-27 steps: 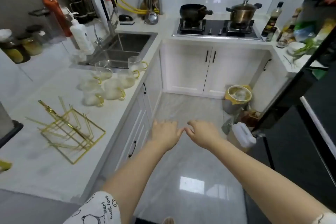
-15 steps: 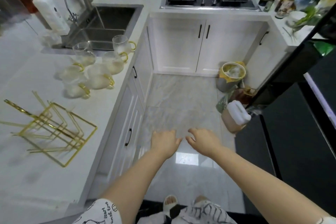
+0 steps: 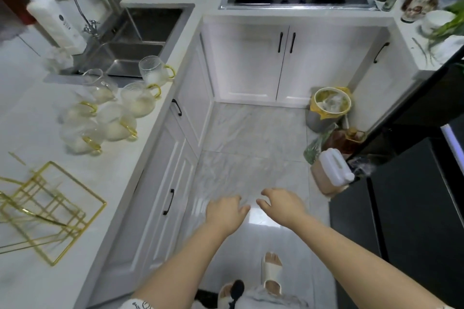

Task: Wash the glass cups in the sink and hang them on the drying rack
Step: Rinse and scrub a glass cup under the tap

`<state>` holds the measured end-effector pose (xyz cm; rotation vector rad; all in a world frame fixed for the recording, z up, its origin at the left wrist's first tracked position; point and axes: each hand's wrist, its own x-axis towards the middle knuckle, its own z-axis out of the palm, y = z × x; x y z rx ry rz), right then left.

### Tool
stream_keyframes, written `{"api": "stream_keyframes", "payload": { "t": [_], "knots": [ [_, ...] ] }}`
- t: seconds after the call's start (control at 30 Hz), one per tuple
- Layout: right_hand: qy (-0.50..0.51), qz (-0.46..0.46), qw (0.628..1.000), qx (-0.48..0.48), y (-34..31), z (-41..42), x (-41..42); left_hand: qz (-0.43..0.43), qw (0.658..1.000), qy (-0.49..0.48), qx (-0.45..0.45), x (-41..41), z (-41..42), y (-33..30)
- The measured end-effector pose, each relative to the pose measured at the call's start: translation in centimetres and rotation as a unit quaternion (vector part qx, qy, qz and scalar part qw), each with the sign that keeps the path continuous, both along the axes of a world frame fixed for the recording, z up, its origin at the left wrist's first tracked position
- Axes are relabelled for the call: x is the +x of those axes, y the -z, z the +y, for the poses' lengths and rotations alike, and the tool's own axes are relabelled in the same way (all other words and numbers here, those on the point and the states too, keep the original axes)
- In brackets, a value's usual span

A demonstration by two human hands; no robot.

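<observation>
Both hands, left (image 3: 226,213) and right (image 3: 282,206), hover over the floor with fingers loosely spread, holding nothing; washing has evidently not begun. The cups (image 3: 108,113) cluster on the worktop (image 3: 37,118) at 10 o'clock, just beside the sink (image 3: 140,40), within easy reach. The rack (image 3: 47,208) stands at 9 o'clock, near the worktop edge. Open worktop lies between cups and rack.

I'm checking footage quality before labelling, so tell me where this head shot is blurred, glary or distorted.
Head view: the gold wire drying rack and the clear glass cups with gold handles are smeared by motion blur; a bright glare patch sits on the grey floor tiles between the left hand and right hand; wide-angle bending curves the white countertop edge.
</observation>
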<state>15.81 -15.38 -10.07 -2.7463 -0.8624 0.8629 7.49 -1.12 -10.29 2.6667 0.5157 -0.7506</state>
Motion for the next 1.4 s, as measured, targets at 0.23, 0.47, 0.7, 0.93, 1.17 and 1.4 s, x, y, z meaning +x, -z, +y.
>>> {"api": "stream_keyframes", "payload": {
  "t": [0.23,0.47,0.7,0.93,1.17,1.4],
  "knots": [
    [-0.015,0.015,1.000,0.001,0.9,-0.4,5.4,-0.002,0.999,-0.036,0.000,4.7,-0.6,-0.4],
    [-0.018,0.024,1.000,-0.002,1.4,1.0,10.3,0.012,0.999,-0.048,0.002,9.7,1.6,-0.3],
    [0.010,0.021,1.000,-0.003,1.8,5.3,15.6,0.022,0.999,-0.023,-0.023,15.5,5.9,0.6],
    [0.017,0.005,1.000,0.000,1.3,10.2,20.6,0.019,0.999,0.025,-0.023,21.0,10.6,0.8],
    [0.006,0.009,1.000,-0.010,0.9,12.8,26.1,0.016,0.999,0.020,-0.021,26.0,13.7,0.9],
    [-0.059,0.005,0.998,-0.024,1.2,14.7,36.0,0.022,0.999,-0.041,-0.001,34.2,15.2,1.1]
  ]
}}
